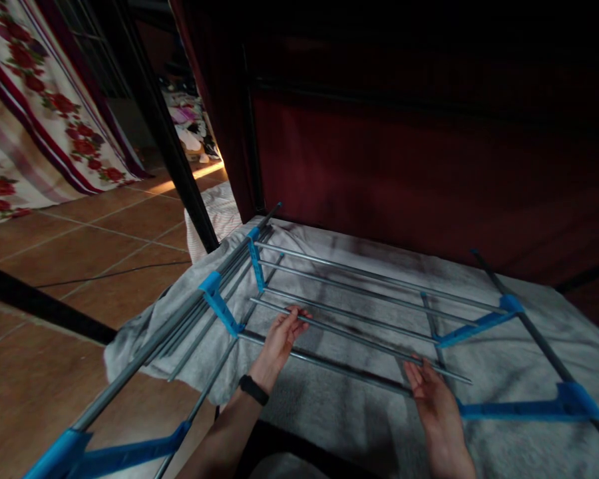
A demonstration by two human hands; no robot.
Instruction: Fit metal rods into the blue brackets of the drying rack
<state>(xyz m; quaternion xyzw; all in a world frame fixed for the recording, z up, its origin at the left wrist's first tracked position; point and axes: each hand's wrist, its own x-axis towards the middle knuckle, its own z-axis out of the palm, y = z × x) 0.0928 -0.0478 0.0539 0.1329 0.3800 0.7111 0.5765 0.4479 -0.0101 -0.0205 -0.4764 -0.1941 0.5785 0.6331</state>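
Note:
A loose metal rod [355, 338] lies across both my hands, above the grey blanket. My left hand [282, 334], with a black band on its wrist, pinches it towards its left end. Closer to the other end, my right hand [430, 389] holds the same rod between thumb and fingers, palm turned up. Around the hands stands a partly built rack of metal tubes with blue plastic brackets [222, 307]. Several cross rods [349, 265] span between its left and right sides beyond the held rod. A thicker front tube [347, 370] runs just below it.
The grey blanket [329, 412] covers the bed under the rack. Several spare rods [180, 329] lie along the left side. Black bed posts [167, 126] rise at the left, with tiled floor [94, 256] and a cable beyond. A dark red curtain [379, 179] hangs behind.

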